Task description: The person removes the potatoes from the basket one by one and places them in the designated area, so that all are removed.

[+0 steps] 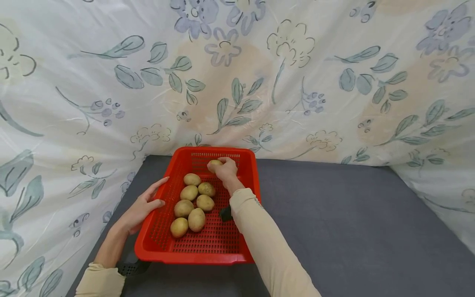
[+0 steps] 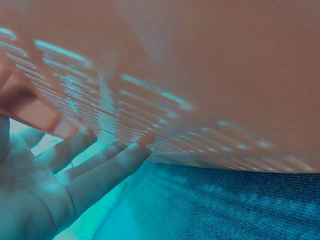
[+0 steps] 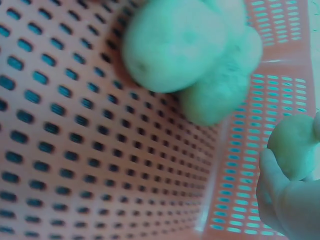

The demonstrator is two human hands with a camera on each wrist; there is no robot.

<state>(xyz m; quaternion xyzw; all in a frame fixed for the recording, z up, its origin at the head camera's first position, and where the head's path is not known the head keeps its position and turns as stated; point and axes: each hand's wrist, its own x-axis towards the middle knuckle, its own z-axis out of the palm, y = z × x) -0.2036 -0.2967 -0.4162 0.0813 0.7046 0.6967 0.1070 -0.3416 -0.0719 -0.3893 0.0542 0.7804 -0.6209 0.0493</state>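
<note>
With seven oval tan potatoes (image 1: 189,192) settled in the red slotted plastic basket (image 1: 196,258), gripped an unreleased eighth potato (image 3: 294,142) with right hand (image 1: 227,170), touching left side with relaxed left hand (image 1: 139,210).

Floral sheet (image 1: 245,82): right across the back it goes, and round both sides!
Print: purple blooms (image 1: 202,12), grey-green leaves (image 1: 158,53).
Tabletop (image 1: 334,222): dark grey, running up to the sheet.

And we look across all three views, and not a word, number, brand or sign can be read, with just one small dark mark (image 1: 257,202) on the right sleeve (image 1: 269,243), too tiny to make out as lettering.
</note>
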